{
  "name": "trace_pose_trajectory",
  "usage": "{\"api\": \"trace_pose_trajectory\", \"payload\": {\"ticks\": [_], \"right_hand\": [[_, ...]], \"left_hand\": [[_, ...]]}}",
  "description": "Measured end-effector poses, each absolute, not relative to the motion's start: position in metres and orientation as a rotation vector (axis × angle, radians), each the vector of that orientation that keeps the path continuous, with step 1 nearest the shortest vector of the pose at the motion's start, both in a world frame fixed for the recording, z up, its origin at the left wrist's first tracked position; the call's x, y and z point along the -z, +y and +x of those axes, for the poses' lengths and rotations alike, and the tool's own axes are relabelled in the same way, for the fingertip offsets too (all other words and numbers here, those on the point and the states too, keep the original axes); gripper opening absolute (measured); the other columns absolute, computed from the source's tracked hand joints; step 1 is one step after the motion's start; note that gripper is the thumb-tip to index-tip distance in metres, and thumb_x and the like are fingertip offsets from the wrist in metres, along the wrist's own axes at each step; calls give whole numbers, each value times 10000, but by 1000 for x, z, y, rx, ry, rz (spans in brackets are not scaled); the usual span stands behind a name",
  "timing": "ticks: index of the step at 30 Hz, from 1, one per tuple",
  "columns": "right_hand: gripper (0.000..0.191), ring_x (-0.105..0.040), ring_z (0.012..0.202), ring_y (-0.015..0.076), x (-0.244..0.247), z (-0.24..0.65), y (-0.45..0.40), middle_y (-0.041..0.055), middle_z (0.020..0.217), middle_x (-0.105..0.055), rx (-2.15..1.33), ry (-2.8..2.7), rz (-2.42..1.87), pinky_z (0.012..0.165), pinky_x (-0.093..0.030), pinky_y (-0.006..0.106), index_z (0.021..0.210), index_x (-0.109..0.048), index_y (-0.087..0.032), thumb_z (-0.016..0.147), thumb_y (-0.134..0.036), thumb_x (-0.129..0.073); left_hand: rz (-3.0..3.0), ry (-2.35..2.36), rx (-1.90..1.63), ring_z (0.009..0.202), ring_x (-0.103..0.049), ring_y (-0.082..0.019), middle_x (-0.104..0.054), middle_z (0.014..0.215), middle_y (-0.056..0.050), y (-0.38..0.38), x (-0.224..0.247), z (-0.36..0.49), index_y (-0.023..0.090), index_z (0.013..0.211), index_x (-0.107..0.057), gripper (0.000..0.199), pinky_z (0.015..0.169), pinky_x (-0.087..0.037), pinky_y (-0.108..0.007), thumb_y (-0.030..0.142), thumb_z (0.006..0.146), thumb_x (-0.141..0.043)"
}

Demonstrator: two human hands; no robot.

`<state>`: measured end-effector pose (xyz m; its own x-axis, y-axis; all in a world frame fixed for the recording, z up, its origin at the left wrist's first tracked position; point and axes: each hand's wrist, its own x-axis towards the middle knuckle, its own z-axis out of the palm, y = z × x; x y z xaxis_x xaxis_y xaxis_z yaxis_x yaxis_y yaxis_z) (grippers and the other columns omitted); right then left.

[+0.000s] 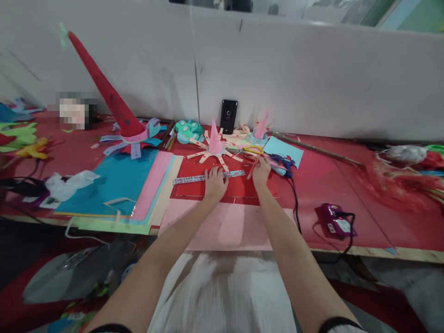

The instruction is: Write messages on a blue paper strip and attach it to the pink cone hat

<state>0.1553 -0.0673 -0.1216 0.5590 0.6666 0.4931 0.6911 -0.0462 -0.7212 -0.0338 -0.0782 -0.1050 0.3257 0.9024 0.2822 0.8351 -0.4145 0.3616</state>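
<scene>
Across a red sheet point(187, 189) lies a light blue ruler-like strip point(189, 179) with rows of red marks. My left hand point(215, 184) rests on this strip with bent fingers pressing it down. Beside its right end, my right hand point(261, 173) is closed in a pinch, and a narrow pinkish-red strip point(251, 172) shows at the fingertips. Yellow-handled scissors point(254, 150) lie just beyond that hand. Behind my left hand stands a pink paper cone point(215, 142) with cream strips spread around its base. A pink sheet point(222, 226) lies nearest to me.
A tall red cone hat point(111, 97) stands at the left by a blue sheet point(114, 180). A phone point(229, 115) leans against the wall. Another pink cone point(261, 125), a dark corded tool point(285, 165), a purple power adapter point(335, 219) and red netting point(391, 185) lie rightward.
</scene>
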Motion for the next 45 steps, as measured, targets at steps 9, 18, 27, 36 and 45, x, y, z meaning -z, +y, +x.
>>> {"api": "trace_pose_trajectory", "payload": {"ticks": [9, 18, 27, 36, 45], "right_hand": [[398, -521, 912, 181, 124, 155, -80, 95, 913, -580, 6, -1084, -1781, 877, -424, 326, 802, -685, -145, 688, -42, -318], [453, -539, 910, 183, 122, 154, -85, 118, 967, -621, -4, -1060, -1808, 880, -414, 317, 950, -683, -130, 711, -47, -306], [382, -502, 950, 235, 121, 143, -105, 153, 1008, -596, 111, -1045, -1942, 858, -398, 380, 1127, -554, -107, 812, -273, -417], [259, -463, 934, 243, 120, 127, -127, 131, 1008, -582, 123, -1334, -2025, 812, -373, 357, 949, -663, -162, 746, -207, -507], [333, -457, 1055, 259, 118, 127, -131, 174, 1140, -556, 235, -1288, -1963, 895, -366, 418, 1069, -593, -122, 836, -151, -357]], "left_hand": [[2418, 1612, -641, 1194, -455, -254, -545, 1207, -128, -78, 104, -33, 152, 1016, -519, 198, 1098, -211, -456, 235, 839, -490], [2470, 1558, -636, 1095, -520, -210, -595, 1060, -88, -79, 101, -38, 170, 920, -499, 69, 1084, -233, -414, 190, 858, -475], [2542, 1512, -677, 1050, -538, -198, -614, 1021, -82, -80, 101, -39, 157, 931, -530, 115, 1093, -210, -375, 164, 880, -427], [2603, 1453, -740, 991, -566, -174, -627, 988, -43, -83, 100, -39, 135, 1012, -555, 178, 1017, -308, -426, 209, 907, -432], [2634, 1398, -772, 1035, -545, -187, -632, 1015, -66, -82, 98, -39, 190, 970, -566, 229, 1074, -226, -357, 173, 916, -344]]}}
